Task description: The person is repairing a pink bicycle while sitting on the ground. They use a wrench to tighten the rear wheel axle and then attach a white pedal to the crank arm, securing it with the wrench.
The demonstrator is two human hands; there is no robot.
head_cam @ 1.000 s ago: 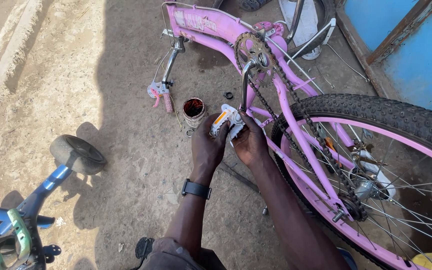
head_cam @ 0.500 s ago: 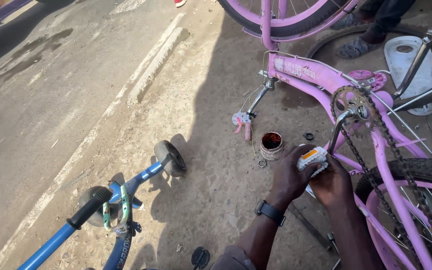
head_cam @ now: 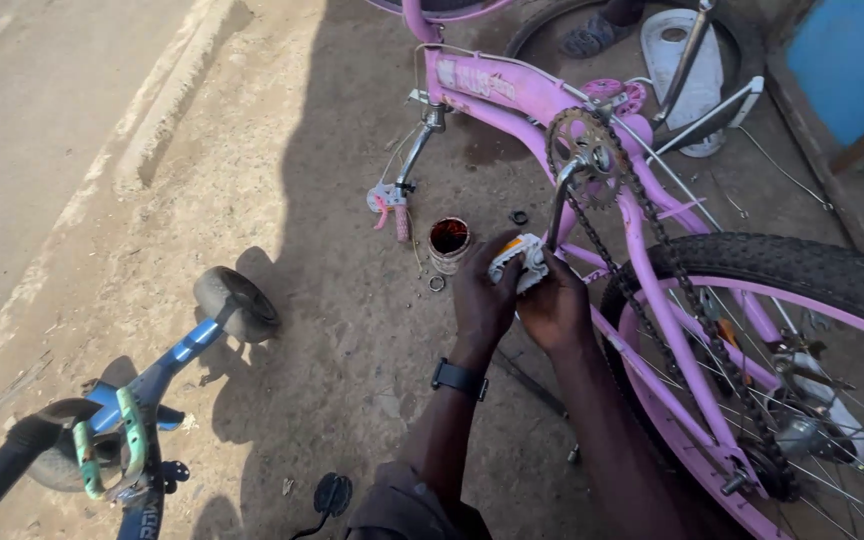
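Both hands close around a white pedal [head_cam: 518, 262] on the crank arm [head_cam: 558, 205] of an upturned pink bicycle [head_cam: 642, 240]. The left hand [head_cam: 482, 295], a black watch [head_cam: 459, 378] at its wrist, wraps the pedal's near end, while the right hand [head_cam: 555, 310] cups it from below, fingers curled tight. The job seems to call for a square, steady grip, keeping the pedal in line with the crank so the thread does not bind. A small tin of dark grease [head_cam: 448, 240] stands just beside the hands, with a nut [head_cam: 519, 216] and a washer [head_cam: 436, 284] loose on the dirt. The chain [head_cam: 652, 260] and rear tyre [head_cam: 802, 265] crowd the right side; a blue child's bicycle [head_cam: 142, 400] lies well apart.
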